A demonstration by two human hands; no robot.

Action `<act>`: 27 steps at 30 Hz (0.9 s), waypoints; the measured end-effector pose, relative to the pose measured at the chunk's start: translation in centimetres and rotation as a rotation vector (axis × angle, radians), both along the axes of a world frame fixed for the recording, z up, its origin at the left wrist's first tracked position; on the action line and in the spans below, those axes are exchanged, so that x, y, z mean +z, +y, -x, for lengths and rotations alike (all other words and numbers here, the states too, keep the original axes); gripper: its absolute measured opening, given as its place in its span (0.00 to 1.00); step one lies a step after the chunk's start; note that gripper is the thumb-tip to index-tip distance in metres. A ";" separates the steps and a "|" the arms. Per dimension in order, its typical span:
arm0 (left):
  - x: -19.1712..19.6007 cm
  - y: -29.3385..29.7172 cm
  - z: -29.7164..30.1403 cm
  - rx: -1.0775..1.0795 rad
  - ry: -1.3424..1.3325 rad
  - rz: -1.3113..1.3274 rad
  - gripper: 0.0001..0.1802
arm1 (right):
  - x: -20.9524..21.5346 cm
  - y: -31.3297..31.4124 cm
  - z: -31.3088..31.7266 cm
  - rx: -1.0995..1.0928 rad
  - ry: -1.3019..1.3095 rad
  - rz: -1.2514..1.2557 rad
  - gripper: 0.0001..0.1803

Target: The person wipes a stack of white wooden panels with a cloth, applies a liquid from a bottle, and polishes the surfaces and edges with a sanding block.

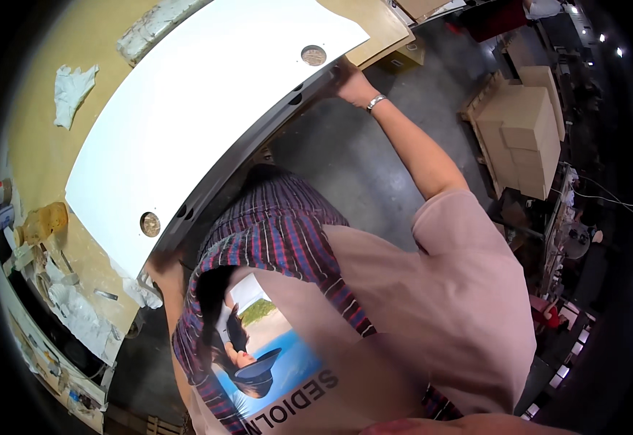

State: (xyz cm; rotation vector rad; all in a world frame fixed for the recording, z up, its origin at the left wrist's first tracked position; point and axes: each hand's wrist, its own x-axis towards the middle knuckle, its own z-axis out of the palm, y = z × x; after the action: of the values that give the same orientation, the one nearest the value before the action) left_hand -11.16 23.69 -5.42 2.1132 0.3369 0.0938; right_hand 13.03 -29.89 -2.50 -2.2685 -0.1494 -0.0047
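Note:
A large white panel (208, 109) lies tilted across the yellowish worktable, with a dark edge facing me. Two round cut-outs pass through it, one near each end of that edge, and small dark holes show along the edge itself. At the near left corner my left hand (166, 268) grips the panel, its fingers partly hidden and in shadow. My right hand (355, 85), with a metal bracelet at the wrist, is closed on the far right end of the same edge; its fingertips are out of sight beneath.
The worktable (30, 138) carries crumpled white paper (74, 94), a yellow sponge-like block (44, 222) and scraps at its left end. Stacked cardboard boxes (516, 138) stand on a pallet to the right. A yellow box (406, 56) sits under the table's right end.

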 end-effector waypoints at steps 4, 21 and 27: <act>0.0 -0.5 -0.2 0.024 0.012 0.066 0.33 | -0.2 -0.4 -1.0 -0.002 -0.043 0.059 0.39; 1.7 -5.2 10.9 -0.224 0.112 -0.286 0.30 | -0.8 -2.4 -1.4 0.015 -0.207 0.477 0.28; 0.0 0.9 3.6 -0.106 0.064 -0.552 0.31 | -4.1 -1.0 -1.2 0.024 -0.035 0.106 0.25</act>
State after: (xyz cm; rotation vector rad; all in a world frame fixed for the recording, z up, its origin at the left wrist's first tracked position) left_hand -14.76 24.62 -5.43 2.6809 0.2546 0.0608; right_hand 14.26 -30.90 -6.58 -2.3727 -0.2000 -0.0245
